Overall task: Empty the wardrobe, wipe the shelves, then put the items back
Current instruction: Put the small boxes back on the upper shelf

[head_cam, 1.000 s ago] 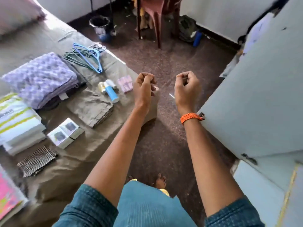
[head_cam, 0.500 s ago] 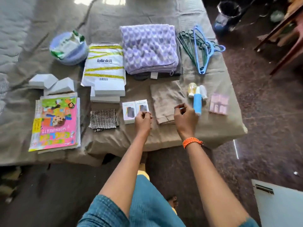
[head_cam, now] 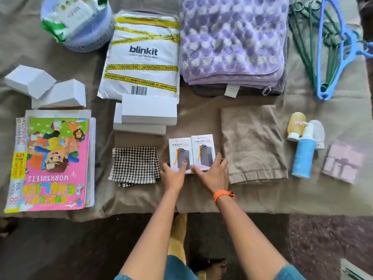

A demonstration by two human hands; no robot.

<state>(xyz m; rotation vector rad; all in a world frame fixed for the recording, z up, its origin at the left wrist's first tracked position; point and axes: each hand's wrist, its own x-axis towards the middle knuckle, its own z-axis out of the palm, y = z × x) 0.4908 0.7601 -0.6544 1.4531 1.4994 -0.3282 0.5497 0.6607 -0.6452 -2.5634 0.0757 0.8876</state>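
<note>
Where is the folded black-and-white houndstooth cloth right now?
Head view: the houndstooth cloth lies on the bed's near edge, between the pink workbook and the left hand.

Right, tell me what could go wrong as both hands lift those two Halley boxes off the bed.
1. The two Halley boxes lie loose side by side; the left hand and right hand may split them and drop one.
2. The checked cloth lies beside the left hand and could be dragged along.
</note>
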